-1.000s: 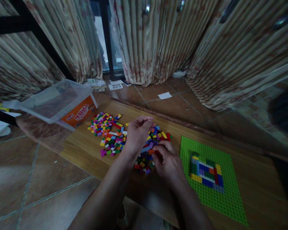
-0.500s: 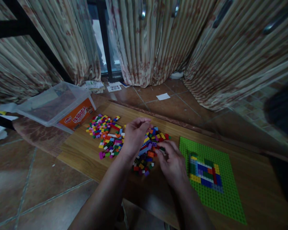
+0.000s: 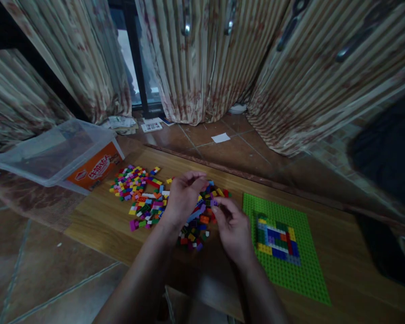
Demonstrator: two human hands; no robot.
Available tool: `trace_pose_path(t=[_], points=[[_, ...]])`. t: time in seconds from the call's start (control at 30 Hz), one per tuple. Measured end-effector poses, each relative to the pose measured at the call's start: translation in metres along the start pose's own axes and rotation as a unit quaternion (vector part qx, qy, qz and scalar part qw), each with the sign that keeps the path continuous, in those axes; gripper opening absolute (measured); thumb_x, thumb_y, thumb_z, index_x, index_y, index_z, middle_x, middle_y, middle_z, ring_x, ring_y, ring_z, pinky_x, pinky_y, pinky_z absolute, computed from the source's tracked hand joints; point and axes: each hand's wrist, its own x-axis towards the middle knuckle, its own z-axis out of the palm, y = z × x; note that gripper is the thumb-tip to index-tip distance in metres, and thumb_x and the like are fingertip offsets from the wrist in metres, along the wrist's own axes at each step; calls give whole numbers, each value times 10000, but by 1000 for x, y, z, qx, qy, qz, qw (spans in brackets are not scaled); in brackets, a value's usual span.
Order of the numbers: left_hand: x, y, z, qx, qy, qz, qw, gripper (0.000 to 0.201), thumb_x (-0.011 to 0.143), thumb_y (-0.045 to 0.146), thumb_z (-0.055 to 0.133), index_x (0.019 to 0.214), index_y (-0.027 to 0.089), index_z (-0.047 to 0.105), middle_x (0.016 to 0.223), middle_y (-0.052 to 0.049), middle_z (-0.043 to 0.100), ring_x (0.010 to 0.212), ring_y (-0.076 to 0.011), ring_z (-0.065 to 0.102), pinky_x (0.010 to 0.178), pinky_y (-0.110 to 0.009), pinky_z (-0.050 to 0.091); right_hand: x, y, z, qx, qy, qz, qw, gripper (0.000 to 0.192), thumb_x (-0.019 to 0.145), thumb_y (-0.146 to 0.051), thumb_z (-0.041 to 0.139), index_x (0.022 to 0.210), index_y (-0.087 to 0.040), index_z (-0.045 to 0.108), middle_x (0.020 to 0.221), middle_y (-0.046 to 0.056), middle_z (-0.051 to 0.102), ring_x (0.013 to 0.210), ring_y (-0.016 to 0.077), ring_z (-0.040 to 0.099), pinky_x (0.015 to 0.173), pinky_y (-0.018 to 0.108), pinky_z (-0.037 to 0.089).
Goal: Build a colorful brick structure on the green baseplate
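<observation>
My left hand (image 3: 184, 198) hangs over the pile of loose toy bricks (image 3: 151, 204), its thumb and fingers pinched together; what they hold, if anything, is hidden. At the pile's right side my right hand (image 3: 234, 229) has its thumb and index finger closed on a small purple brick (image 3: 214, 203). To the right of this hand lies a green baseplate (image 3: 286, 279). A low, roughly square build of blue, yellow, white, red, green and grey bricks (image 3: 278, 240) sits on it.
A clear plastic box (image 3: 59, 180) with an orange label stands left of the wooden table (image 3: 97, 220). Papers (image 3: 151, 126) and a white sheet (image 3: 220, 137) lie on the tiled floor beyond. Striped curtains (image 3: 202, 67) hang behind. Something dark (image 3: 388, 144) is at the right edge.
My right thumb and index finger have closed on the purple brick. My left hand stays over the pile, still pinched. The whole view has shifted, so the scene sits further left.
</observation>
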Motion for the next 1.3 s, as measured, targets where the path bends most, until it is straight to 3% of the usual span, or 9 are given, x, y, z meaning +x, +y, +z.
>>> trace_pose_path(t=[0.17,0.33,0.47,0.57,0.67,0.8,0.9,1.13,1.3], points=[[-7,1,8,19,-95,-15,995,135,721,206,716,847,165,744,802,-42,727,738,-143,646,704,-241,492,0,-5,-9,247,42,128,960,233,831,-392,666,999,-233,699,787,3,674,665,136,584,627,277,499],[-18,-3,22,7,-254,-19,967,181,744,231,729,916,178,751,840,-54,724,728,-161,656,709,-281,525,3,-10,-24,384,65,148,909,217,795,-371,704,968,-241,691,757,-17,625,623,104,518,594,248,469],[-22,-11,31,33,-299,3,954,181,775,223,706,949,208,755,727,-33,707,622,-161,638,641,-287,522,2,-10,-29,433,85,159,883,211,767,-360,741,898,-222,650,655,-55,578,566,76,484,558,207,428],[-21,-15,32,110,-290,54,949,195,791,218,696,975,231,756,710,-22,709,640,-176,652,656,-286,524,0,-6,-29,399,93,154,899,239,792,-406,711,898,-220,606,585,-73,553,516,77,482,522,202,419],[-19,-19,30,208,-263,122,934,186,798,219,687,967,250,760,807,-30,738,760,-202,685,737,-292,530,-4,-4,-30,282,117,125,944,206,863,-407,622,956,-226,587,659,-48,616,554,102,553,528,219,459],[-16,-25,27,296,-258,156,906,176,830,220,633,969,244,739,929,-39,750,876,-219,697,814,-314,535,-9,-6,-36,69,110,23,991,222,920,-262,537,1125,-232,617,984,32,711,899,158,662,792,282,529],[-15,-30,29,303,-277,146,900,175,849,217,597,992,223,698,942,-27,745,895,-205,704,836,-325,549,-12,-8,-42,-4,102,-24,994,263,911,-178,523,1136,-225,651,1089,49,706,1004,163,652,879,286,512],[-22,-34,41,249,-290,120,916,227,842,238,632,1065,200,646,1009,-34,733,928,-186,709,904,-340,556,-18,-2,-62,-42,94,-14,995,295,908,-146,528,1161,-239,647,1104,44,720,1007,168,671,894,300,518],[-31,-39,50,237,-323,116,909,173,862,212,605,1023,198,667,1011,-35,734,905,-176,704,896,-334,559,-23,1,-78,-43,74,-11,996,226,900,-132,544,1051,-237,676,1018,24,730,945,153,679,851,269,516]])
